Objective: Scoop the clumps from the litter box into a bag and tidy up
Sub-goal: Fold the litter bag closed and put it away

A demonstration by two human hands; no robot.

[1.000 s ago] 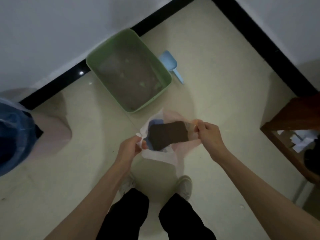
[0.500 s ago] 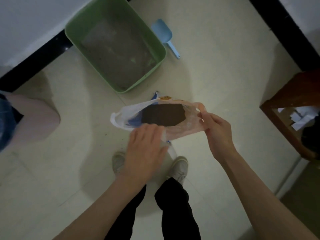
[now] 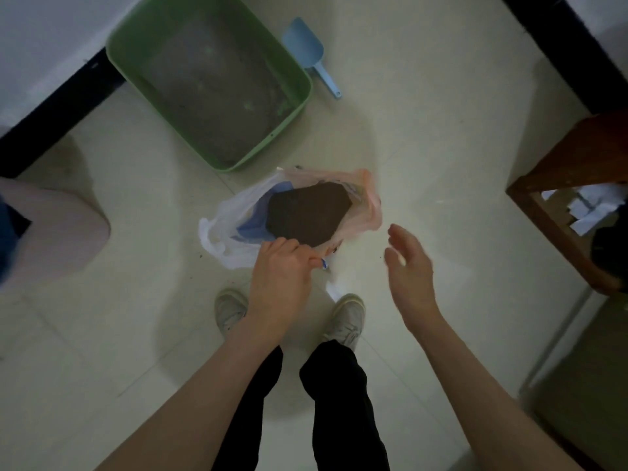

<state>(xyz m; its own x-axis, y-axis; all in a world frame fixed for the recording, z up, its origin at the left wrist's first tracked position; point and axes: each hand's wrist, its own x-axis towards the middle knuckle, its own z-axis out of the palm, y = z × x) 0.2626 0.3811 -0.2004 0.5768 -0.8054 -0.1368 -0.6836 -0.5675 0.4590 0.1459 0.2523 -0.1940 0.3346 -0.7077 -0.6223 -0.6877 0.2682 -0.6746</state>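
Two bare hands work just above the pale tiled floor (image 3: 424, 137), in front of a pair of light sneakers (image 3: 345, 319). Nearest, the left hand (image 3: 280, 277) has its grip closed on the near edge of the thin translucent white-and-pink plastic bag (image 3: 231, 215), fingers curled round a bunch of film. To its right, the right hand (image 3: 409, 266) hangs free of the bag, fingers relaxed and spread, holding nothing. Beyond the left hand the bag's mouth gapes, showing a dark mass of scooped litter (image 3: 306, 215) inside.

Such film is likely soft, slippery and easily torn, and the load looks heavy enough to sag, so gathering both rims or the handle loops together seems the safest hold.

Farther on stands the green rectangular plastic litter box (image 3: 292, 113), grey litter inside, and just beside its far right side lies the light blue plastic scoop (image 3: 304, 44).
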